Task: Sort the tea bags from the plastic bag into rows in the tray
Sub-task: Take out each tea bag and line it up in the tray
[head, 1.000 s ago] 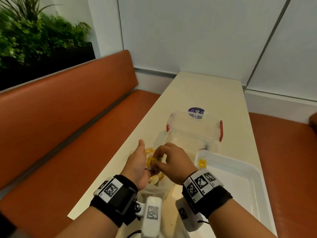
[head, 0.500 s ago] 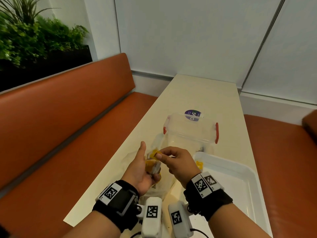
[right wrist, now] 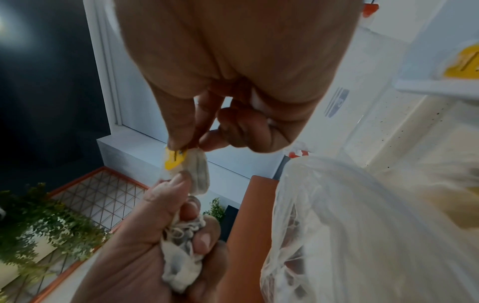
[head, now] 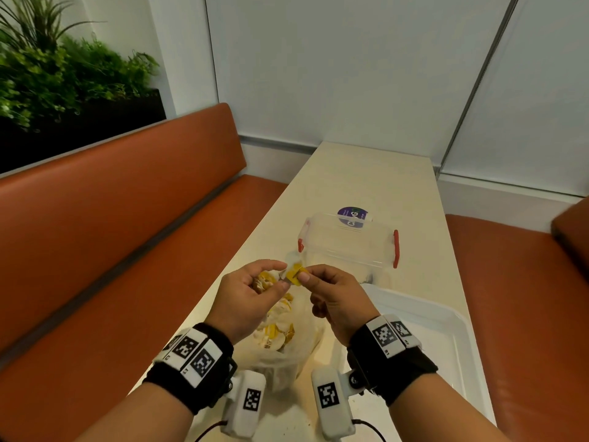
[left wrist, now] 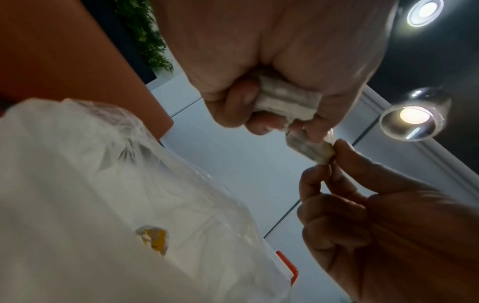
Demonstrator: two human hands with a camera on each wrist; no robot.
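Right thumb and forefinger [right wrist: 178, 141] pinch the yellow tag [head: 294, 275] end of one tea bag [right wrist: 199, 174], centre of the head view. The other right fingers are curled under, idle. Left thumb [right wrist: 171, 184] presses the same bag's lower edge while the rest of the left hand [head: 245, 298] stays clamped round a bunch of tea bags [right wrist: 181, 264] with tangled strings. That looks like the reason for the two-handed hold: one hand anchors the clump so the right hand [head: 338, 298] can tease a single bag free.

The plastic bag [head: 287, 339] sits open directly below the hands, lower centre, more yellow-tagged bags inside, so drops would fall back in. The white tray [head: 459, 333] lies just right of it, lower right of frame, near for the placing. One yellow-tagged bag [right wrist: 464, 61] shows at the upper right edge of the right wrist view, seemingly in the tray. A clear lidded container [head: 347, 240] with red clips stands beyond, on the cream table [head: 366, 177].
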